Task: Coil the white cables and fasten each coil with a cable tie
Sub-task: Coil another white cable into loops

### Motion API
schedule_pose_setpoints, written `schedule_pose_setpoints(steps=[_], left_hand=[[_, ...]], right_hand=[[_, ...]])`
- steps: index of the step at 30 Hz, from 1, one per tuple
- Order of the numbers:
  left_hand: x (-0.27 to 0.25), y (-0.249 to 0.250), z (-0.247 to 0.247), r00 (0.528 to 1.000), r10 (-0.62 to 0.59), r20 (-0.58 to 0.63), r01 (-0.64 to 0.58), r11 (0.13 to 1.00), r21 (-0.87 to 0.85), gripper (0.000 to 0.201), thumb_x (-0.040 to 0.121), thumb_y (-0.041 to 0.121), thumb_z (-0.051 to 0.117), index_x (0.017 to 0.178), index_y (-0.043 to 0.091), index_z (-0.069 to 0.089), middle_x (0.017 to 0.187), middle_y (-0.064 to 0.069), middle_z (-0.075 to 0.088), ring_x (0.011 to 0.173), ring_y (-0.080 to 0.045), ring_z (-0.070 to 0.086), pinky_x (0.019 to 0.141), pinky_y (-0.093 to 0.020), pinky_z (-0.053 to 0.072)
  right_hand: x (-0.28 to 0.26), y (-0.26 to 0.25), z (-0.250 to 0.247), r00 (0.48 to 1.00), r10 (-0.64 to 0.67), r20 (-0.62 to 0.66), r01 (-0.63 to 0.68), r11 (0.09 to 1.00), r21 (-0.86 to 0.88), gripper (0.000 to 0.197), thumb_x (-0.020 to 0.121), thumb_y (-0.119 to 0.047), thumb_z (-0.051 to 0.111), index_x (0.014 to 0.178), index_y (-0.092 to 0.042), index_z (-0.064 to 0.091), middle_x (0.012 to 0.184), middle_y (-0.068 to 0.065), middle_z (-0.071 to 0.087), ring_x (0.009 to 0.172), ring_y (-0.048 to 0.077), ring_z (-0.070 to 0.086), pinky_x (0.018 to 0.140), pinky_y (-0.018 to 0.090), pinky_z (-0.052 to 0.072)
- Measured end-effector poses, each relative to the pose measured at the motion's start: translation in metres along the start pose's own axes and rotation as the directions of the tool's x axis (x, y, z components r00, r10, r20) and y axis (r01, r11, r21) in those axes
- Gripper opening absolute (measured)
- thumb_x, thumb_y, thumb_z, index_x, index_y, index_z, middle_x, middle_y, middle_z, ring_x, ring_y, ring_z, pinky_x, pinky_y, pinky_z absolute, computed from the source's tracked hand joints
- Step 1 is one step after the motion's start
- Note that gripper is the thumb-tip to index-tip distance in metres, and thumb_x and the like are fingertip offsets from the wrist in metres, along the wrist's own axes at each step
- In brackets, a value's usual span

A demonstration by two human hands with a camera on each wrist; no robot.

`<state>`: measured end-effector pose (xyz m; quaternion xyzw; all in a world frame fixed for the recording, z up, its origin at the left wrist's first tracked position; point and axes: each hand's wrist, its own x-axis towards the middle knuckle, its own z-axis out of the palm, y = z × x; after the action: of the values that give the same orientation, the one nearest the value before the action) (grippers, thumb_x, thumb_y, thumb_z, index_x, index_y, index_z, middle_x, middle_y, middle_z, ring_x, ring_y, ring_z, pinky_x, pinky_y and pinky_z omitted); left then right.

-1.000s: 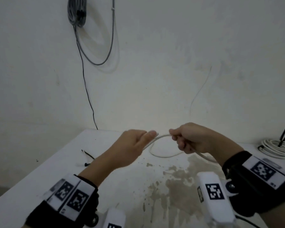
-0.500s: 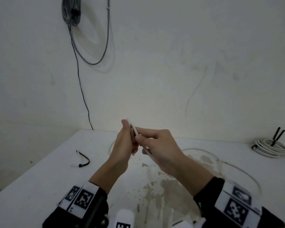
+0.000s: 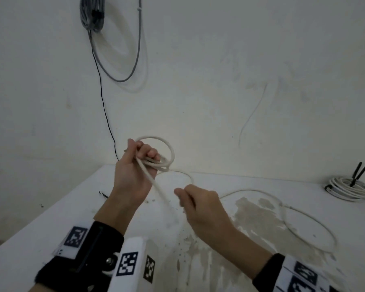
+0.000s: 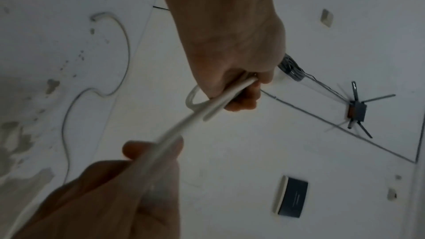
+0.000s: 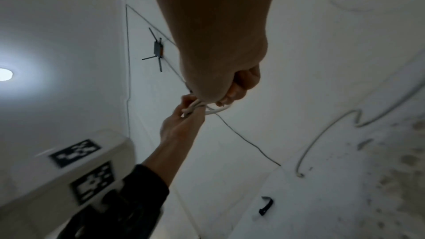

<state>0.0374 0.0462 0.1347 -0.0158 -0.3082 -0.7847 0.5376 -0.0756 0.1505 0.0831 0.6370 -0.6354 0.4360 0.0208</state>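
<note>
My left hand (image 3: 142,158) is raised above the table's far edge and grips a small coil of white cable (image 3: 167,148) with a few loops. From its fist one strand (image 3: 159,188) runs down to my right hand (image 3: 187,200), which is curled round it lower and nearer to me. Beyond my right hand the loose cable (image 3: 303,218) trails in wide curves over the table. In the left wrist view the left hand (image 4: 241,86) clamps the loops and the right hand (image 4: 128,179) holds the strand. A black cable tie (image 3: 103,194) lies at the table's left.
At the back right of the white table (image 3: 40,228) sits a finished white coil (image 3: 352,187) with a black tie sticking up. A brownish stain (image 3: 257,216) marks the middle. On the wall behind, a grey cable bundle (image 3: 92,13) hangs, with a thin black wire dropping to the table.
The hands were pressed together half a second ago. Now my left hand is higher with a round loop showing, and my right hand has drawn back down along the strand toward me.
</note>
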Motion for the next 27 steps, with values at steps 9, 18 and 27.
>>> schedule_pose_setpoints(steps=[9, 18, 27], left_hand=[[-0.017, 0.007, -0.007, 0.718, -0.564, 0.409, 0.452, 0.824, 0.342, 0.021, 0.088, 0.033, 0.061, 0.083, 0.013, 0.063, 0.051, 0.009, 0.028, 0.035, -0.004, 0.024, 0.040, -0.015, 0.030], [-0.018, -0.002, -0.010, 0.604, -0.657, 0.450, 0.548, 0.753, 0.363, 0.021, 0.091, 0.034, 0.056, 0.082, 0.016, 0.062, 0.050, 0.009, 0.026, 0.035, -0.005, 0.023, 0.038, -0.014, 0.028], [-0.020, -0.004, 0.001, 0.591, -0.564, 0.577, 0.479, 0.821, 0.312, 0.020, 0.094, 0.004, 0.049, 0.114, -0.001, 0.049, 0.070, 0.002, 0.033, 0.048, -0.007, 0.033, 0.050, -0.017, 0.032]], right_hand=[[0.026, 0.004, -0.036, 0.976, -0.029, -0.217, 0.082, 0.968, 0.236, 0.039, 0.089, -0.049, 0.048, 0.123, -0.030, 0.045, 0.117, -0.016, 0.053, 0.102, -0.004, 0.052, 0.082, 0.006, 0.039], [0.033, 0.009, -0.042, 0.797, -0.577, -0.176, 0.580, 0.814, -0.042, 0.025, 0.089, -0.013, 0.059, 0.108, 0.001, 0.064, 0.103, 0.010, 0.068, 0.097, 0.013, 0.061, 0.088, 0.016, 0.047], [0.034, 0.010, -0.036, 0.863, -0.372, -0.342, 0.392, 0.920, -0.013, 0.013, 0.094, 0.000, 0.048, 0.098, 0.002, 0.060, 0.070, -0.024, 0.046, 0.058, -0.012, 0.048, 0.057, -0.001, 0.031]])
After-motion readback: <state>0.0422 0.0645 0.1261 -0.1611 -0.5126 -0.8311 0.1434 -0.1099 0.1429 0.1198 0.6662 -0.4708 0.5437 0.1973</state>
